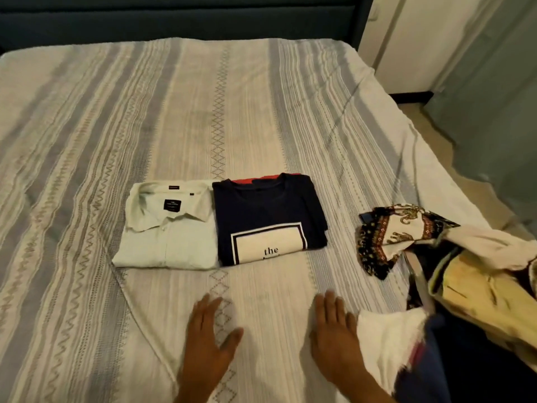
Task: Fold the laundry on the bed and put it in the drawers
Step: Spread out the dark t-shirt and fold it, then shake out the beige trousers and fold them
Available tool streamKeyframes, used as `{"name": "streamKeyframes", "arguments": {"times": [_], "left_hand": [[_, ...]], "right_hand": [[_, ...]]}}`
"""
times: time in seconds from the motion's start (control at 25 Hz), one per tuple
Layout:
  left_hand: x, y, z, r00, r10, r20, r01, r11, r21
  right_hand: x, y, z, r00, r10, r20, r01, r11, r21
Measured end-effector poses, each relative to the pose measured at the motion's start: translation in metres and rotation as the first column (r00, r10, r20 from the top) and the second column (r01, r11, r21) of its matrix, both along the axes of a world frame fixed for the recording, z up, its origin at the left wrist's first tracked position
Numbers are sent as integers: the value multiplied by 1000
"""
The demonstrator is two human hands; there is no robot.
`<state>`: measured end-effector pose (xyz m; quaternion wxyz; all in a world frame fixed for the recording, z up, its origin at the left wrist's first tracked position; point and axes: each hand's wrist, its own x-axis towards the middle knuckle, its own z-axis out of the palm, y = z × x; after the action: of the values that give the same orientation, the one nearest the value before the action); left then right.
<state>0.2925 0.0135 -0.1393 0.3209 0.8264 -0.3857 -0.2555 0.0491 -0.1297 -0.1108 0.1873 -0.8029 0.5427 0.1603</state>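
Two folded garments lie side by side in the middle of the bed: a white collared shirt (167, 228) on the left and a navy T-shirt (270, 219) with a white printed box reading "the" on the right. A heap of unfolded laundry (453, 271) sits at the bed's right edge, with a patterned dark and cream cloth (389, 237) on top. My left hand (207, 335) and my right hand (334, 335) lie flat on the bedspread, fingers straight, in front of the folded pieces. Neither hand holds anything.
The bed (116, 126) wears a striped cream and grey spread. A dark headboard (174, 18) runs along the far side. A white door or wall (406, 39) and a grey curtain (494, 97) stand to the right, with a strip of floor (421, 117) between.
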Motion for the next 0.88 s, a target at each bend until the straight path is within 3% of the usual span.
{"name": "streamKeyframes", "arguments": {"times": [0.08, 0.24, 0.4, 0.56, 0.76, 0.8, 0.88], "left_hand": [[-28, 31, -11, 988, -109, 113, 93, 986, 139], [-82, 83, -6, 964, -207, 169, 145, 936, 320], [-127, 131, 8, 951, -283, 122, 217, 896, 387], [-153, 178, 8, 907, -416, 61, 366, 853, 372], [-161, 226, 17, 806, -586, -88, 556, 697, 453], [-166, 229, 21, 792, -603, -98, 569, 670, 477], [-177, 228, 32, 794, -592, -139, 573, 650, 500]], "right_hand": [[-8, 37, 2, 1000, -5, 21, 6, 998, -63], [-40, 116, 1, 1000, -7, -20, 10, 992, 124], [-84, 200, 11, 990, 117, -76, -99, 973, 208], [-144, 260, 33, 1000, 14, -22, -9, 974, 224], [-198, 321, 50, 994, -106, 12, 96, 938, 332], [-205, 326, 55, 992, -122, 34, 104, 939, 328], [-218, 318, 69, 987, -126, 97, 109, 980, 167]]}}
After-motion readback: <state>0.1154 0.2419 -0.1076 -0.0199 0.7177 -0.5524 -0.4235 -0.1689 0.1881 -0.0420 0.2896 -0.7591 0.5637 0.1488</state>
